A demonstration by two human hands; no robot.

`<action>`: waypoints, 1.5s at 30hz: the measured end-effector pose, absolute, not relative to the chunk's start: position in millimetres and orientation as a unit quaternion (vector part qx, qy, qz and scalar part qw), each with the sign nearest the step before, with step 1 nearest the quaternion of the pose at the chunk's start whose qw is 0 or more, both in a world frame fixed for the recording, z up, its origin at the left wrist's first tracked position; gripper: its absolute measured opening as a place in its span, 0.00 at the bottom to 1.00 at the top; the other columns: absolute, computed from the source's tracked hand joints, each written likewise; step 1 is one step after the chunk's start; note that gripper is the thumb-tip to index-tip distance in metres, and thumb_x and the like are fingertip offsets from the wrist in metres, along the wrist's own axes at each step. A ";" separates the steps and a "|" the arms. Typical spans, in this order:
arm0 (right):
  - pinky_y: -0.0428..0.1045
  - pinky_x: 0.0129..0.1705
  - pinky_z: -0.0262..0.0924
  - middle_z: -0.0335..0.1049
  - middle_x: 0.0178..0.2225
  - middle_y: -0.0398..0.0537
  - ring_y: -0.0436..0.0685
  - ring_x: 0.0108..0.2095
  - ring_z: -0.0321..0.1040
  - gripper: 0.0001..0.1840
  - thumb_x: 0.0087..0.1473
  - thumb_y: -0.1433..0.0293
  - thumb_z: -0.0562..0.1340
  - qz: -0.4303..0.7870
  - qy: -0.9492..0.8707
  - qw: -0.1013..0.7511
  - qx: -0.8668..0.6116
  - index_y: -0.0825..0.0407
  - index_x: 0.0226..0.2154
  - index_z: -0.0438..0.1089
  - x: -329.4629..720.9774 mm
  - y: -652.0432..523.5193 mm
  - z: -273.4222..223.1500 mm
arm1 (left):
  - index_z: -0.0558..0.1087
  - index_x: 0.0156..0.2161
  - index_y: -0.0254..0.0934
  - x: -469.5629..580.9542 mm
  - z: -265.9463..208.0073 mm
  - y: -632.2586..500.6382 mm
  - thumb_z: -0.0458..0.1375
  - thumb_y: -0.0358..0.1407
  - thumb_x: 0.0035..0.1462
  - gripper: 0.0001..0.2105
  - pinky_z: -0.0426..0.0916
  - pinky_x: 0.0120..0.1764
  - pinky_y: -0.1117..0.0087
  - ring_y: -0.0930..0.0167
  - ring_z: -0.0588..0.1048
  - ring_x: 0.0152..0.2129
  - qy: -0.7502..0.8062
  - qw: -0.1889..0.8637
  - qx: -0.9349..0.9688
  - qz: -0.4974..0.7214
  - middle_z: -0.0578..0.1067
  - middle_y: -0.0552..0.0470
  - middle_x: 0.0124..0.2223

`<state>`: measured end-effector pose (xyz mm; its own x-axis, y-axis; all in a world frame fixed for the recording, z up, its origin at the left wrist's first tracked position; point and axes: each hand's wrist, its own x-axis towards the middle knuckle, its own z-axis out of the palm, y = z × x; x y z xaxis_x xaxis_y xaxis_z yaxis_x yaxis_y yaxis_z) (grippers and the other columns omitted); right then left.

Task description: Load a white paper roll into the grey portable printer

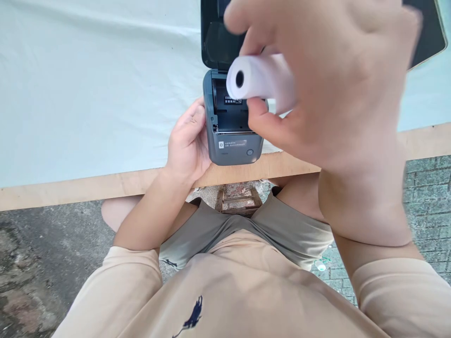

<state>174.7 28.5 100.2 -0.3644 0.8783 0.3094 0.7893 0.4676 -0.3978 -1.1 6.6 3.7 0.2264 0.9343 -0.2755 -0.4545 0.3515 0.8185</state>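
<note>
My left hand (190,138) grips the left side of a small dark grey label printer (234,152), its thumb against the casing. The printer's black lid (214,44) is swung up and back, which bares the paper bay with a small printed sticker inside. Above the bay, toward its right, my right hand (327,80) pinches a white paper roll (260,77) between thumb and fingers. The roll's dark core hole faces left. Part of the bay and lid is hidden behind the roll and my right hand, which is slightly blurred.
A pale cloth (88,94) covers the table, with a bare wooden edge (88,190) along the front. At the upper right lies a dark flat object (426,33), partly behind my right hand. Below the table are my legs, a wooden frame (239,202) and paved ground (431,202).
</note>
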 end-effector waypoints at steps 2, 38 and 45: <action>0.54 0.43 0.52 0.71 0.38 0.37 0.53 0.37 0.69 0.26 0.47 0.75 0.54 0.024 -0.849 0.181 -0.496 0.45 0.50 0.65 174.0 25.9 95.6 | 0.75 0.43 0.36 0.4 7.5 5.7 0.47 0.35 0.66 0.13 0.74 0.50 0.66 0.69 0.80 0.41 0.370 0.732 0.290 0.493 0.79 0.52 0.41; 0.54 0.41 0.51 0.68 0.39 0.45 0.61 0.44 0.69 0.16 0.59 0.73 0.47 0.007 -0.829 -0.055 -0.557 0.44 0.48 0.59 148.4 14.9 104.3 | 0.75 0.42 0.40 4.2 17.2 3.3 0.45 0.33 0.67 0.14 0.70 0.47 0.68 0.72 0.76 0.36 0.369 0.749 0.258 0.487 0.76 0.53 0.38; 0.52 0.29 0.44 0.68 0.53 0.41 0.63 0.47 0.67 0.17 0.56 0.66 0.59 0.047 -0.839 -0.087 -0.535 0.40 0.49 0.62 175.5 18.2 105.4 | 0.76 0.42 0.39 4.9 14.7 4.0 0.48 0.36 0.67 0.14 0.73 0.47 0.71 0.71 0.78 0.40 0.376 0.734 0.278 0.493 0.78 0.53 0.41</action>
